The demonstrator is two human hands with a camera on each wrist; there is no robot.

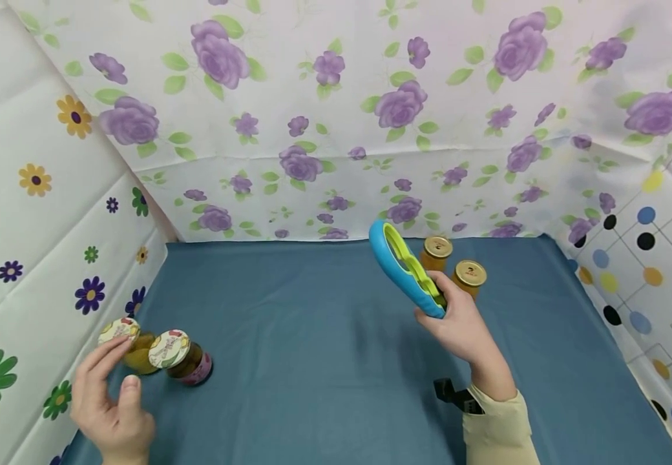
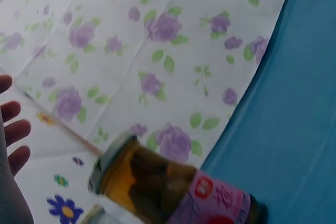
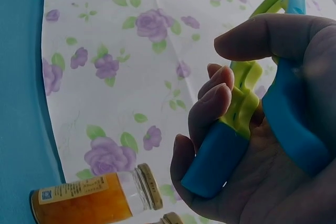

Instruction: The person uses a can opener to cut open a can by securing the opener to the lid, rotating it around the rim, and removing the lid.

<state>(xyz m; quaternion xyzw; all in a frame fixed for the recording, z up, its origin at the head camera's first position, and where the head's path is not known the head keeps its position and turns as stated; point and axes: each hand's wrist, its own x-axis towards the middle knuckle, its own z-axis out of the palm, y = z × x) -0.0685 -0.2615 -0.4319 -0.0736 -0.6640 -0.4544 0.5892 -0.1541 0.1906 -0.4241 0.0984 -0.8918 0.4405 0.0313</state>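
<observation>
My right hand (image 1: 458,323) grips a blue and lime-green jar opener (image 1: 389,263), raised over the right half of the cloth. In the right wrist view, the fingers curl round the opener's handles (image 3: 215,158). At the left, my left hand (image 1: 109,400) has loosely extended fingers by two jars with patterned lids. Its fingertips overlap the lid of the yellowish jar (image 1: 141,356); I cannot tell whether they touch it. Beside that stands a dark jar with a pink label (image 1: 195,369). In the left wrist view, this pink-labelled jar (image 2: 173,187) appears apart from the fingers.
Two amber jars with gold lids, one farther back (image 1: 436,252) and one nearer (image 1: 470,276), stand just behind my right hand. A blue cloth (image 1: 289,361) covers the table. Patterned sheets, including a floral one (image 1: 313,123), rise at the back and both sides.
</observation>
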